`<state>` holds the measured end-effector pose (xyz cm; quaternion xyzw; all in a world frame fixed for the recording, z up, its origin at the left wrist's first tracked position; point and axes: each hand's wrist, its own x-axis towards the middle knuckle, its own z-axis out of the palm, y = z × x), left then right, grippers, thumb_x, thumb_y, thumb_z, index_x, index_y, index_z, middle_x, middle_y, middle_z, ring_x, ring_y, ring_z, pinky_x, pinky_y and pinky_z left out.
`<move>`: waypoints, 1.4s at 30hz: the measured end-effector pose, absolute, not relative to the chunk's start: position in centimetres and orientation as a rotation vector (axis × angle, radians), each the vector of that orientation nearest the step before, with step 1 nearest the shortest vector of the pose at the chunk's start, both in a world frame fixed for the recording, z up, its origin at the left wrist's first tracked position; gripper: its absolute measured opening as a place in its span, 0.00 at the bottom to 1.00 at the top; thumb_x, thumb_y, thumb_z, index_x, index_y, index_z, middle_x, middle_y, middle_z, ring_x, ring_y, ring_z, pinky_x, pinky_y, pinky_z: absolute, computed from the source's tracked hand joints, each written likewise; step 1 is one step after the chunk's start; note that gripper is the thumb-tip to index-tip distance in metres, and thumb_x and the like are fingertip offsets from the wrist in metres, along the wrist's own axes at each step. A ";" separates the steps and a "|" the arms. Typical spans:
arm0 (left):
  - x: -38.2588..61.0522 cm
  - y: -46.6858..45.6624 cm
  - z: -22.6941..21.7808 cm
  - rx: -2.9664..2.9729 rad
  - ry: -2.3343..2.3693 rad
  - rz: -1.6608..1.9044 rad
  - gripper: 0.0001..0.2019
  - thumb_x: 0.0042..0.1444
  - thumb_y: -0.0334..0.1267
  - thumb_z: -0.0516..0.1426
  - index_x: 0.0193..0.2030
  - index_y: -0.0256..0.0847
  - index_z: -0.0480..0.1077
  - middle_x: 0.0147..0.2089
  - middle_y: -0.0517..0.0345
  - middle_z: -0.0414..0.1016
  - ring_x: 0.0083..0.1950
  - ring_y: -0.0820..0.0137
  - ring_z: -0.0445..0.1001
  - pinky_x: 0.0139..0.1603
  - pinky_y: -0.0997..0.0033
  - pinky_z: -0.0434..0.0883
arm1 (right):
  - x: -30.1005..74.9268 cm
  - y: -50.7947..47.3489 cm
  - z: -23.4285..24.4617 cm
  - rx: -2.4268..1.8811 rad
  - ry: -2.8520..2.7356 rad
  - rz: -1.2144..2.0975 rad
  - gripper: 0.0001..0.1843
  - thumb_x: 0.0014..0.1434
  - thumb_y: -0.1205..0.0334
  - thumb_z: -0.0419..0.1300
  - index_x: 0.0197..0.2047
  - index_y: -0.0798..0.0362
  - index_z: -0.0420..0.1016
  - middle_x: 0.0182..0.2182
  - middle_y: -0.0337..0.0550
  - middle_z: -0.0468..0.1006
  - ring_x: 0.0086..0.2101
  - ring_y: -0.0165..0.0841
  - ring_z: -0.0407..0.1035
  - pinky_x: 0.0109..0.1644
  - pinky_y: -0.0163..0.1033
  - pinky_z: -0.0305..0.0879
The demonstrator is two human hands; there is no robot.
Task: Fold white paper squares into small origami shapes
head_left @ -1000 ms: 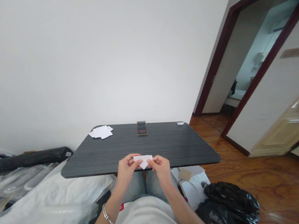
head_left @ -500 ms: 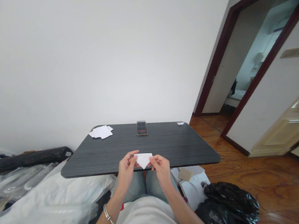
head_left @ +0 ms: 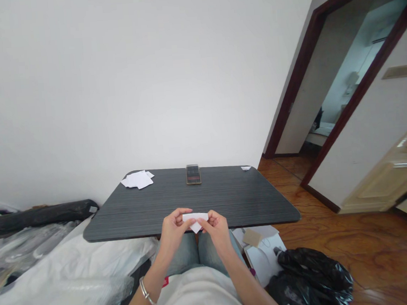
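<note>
A small folded piece of white paper (head_left: 195,216), with a point at its lower side, is held between both hands just above the table's near edge. My left hand (head_left: 175,228) pinches its left side, the thumb lying across the front. On the right side, my right hand (head_left: 214,228) grips it the same way, and the two thumbs nearly meet in the middle. The fingers behind the paper are partly hidden. A silver bracelet (head_left: 147,292) circles the left wrist.
On the dark table (head_left: 228,195) lie a pile of white paper sheets (head_left: 138,179), a phone-like dark device (head_left: 193,174) and a small folded white paper (head_left: 245,168). Black plastic bags (head_left: 315,271) sit on the floor at right. Plastic-wrapped items (head_left: 68,273) fill the left.
Both thumbs have moved inward over the paper's front, and the hands have come slightly closer together. The paper sits a little lower and looks shorter in height.
</note>
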<state>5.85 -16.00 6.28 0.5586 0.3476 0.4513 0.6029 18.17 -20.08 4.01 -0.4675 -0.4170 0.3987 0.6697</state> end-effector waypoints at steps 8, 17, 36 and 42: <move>5.8 -15.8 6.4 1.336 0.799 1.092 0.12 0.45 0.42 0.57 0.32 0.34 0.69 0.24 0.58 0.74 0.25 0.70 0.72 0.27 0.73 0.71 | 18.6 -19.9 4.1 -1.051 -0.939 0.899 0.14 0.47 0.54 0.59 0.20 0.56 0.68 0.15 0.38 0.71 0.17 0.27 0.64 0.20 0.30 0.58; 5.6 -16.3 7.1 1.185 0.765 1.106 0.23 0.49 0.52 0.50 0.41 0.33 0.65 0.25 0.55 0.73 0.26 0.70 0.73 0.27 0.72 0.72 | 19.1 -19.6 3.7 -1.058 -0.876 0.859 0.14 0.50 0.54 0.57 0.22 0.57 0.70 0.15 0.38 0.72 0.17 0.27 0.64 0.20 0.29 0.59; 4.8 -15.5 6.3 1.318 0.751 0.893 0.13 0.42 0.40 0.60 0.33 0.32 0.69 0.25 0.57 0.75 0.25 0.73 0.72 0.28 0.76 0.71 | 20.1 -19.6 4.0 -0.948 -0.970 1.065 0.10 0.41 0.60 0.64 0.25 0.57 0.71 0.19 0.38 0.75 0.21 0.28 0.68 0.25 0.32 0.67; 4.4 -15.3 6.6 1.317 0.740 0.854 0.12 0.42 0.39 0.60 0.32 0.33 0.70 0.26 0.57 0.75 0.25 0.75 0.72 0.30 0.77 0.70 | 20.4 -19.8 4.6 -0.909 -0.991 1.136 0.09 0.40 0.63 0.65 0.27 0.57 0.74 0.20 0.39 0.76 0.21 0.27 0.69 0.27 0.32 0.68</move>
